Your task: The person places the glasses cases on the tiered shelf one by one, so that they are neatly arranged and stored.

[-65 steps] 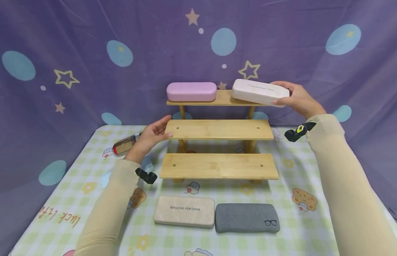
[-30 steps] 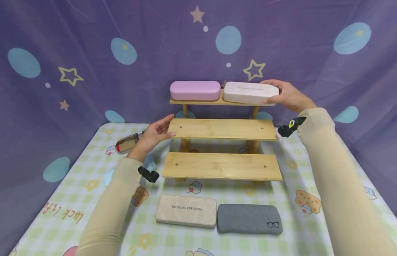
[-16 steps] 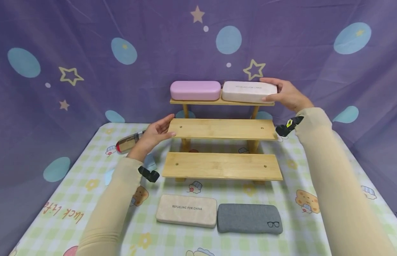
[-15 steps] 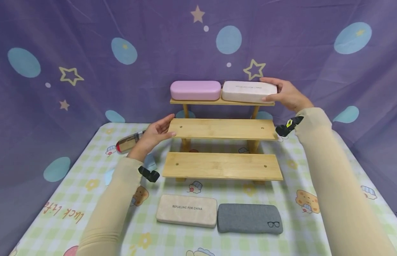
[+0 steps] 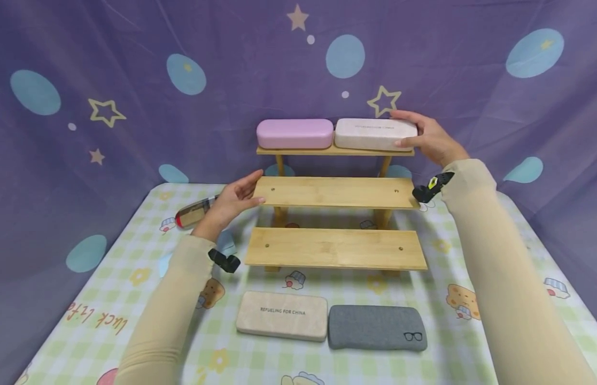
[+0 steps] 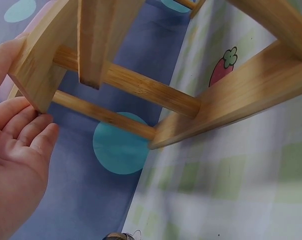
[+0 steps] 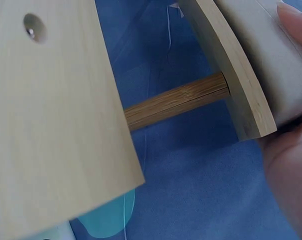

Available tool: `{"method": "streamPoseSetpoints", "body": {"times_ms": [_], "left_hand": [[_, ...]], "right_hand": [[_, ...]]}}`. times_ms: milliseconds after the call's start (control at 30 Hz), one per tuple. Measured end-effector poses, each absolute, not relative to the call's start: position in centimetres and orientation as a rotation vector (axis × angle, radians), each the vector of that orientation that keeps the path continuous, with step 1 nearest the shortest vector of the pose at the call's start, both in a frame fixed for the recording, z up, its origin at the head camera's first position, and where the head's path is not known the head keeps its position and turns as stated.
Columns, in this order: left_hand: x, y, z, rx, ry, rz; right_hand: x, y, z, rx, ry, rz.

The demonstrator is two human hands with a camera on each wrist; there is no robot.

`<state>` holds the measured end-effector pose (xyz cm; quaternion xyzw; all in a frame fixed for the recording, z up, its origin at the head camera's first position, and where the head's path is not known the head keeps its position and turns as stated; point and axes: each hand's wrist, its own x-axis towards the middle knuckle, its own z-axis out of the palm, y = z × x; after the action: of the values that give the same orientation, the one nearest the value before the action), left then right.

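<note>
On the top tier of a three-tier wooden display stand (image 5: pixel 335 248), a white glasses case (image 5: pixel 372 135) lies beside a pink glasses case (image 5: pixel 294 133). My right hand (image 5: pixel 435 140) grips the white case's right end, thumb in front and fingers behind. In the right wrist view, that case (image 7: pixel 271 55) sits against the shelf board, partly out of frame. My left hand (image 5: pixel 229 207) holds the left end of the middle tier. The left wrist view has its thumb and fingers (image 6: pixel 28 130) on either side of a board end.
In front of the stand lie a beige glasses case (image 5: pixel 281 316) with lettering and a grey glasses case (image 5: pixel 377 327). A dark-and-tan item (image 5: pixel 191 215) with a red end lies behind my left wrist. A purple curtain (image 5: pixel 134 48) hangs close behind the stand.
My right hand has moved the white case left, closer to the pink one. Its tilt has gone, and it now lies level along the shelf. The left hand has kept its hold.
</note>
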<state>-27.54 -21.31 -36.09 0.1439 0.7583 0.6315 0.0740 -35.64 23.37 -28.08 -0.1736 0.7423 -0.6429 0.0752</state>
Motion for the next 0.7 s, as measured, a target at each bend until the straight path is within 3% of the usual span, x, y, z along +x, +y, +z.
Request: {"method": "streamPoseSetpoints", "body": {"times_ms": [700], "left_hand": [[-27.56, -21.4, -36.26, 0.465, 2.283, 1.885]], "right_hand": [[-36.01, 23.78, -28.33, -0.57, 2.16, -1.974]]}}
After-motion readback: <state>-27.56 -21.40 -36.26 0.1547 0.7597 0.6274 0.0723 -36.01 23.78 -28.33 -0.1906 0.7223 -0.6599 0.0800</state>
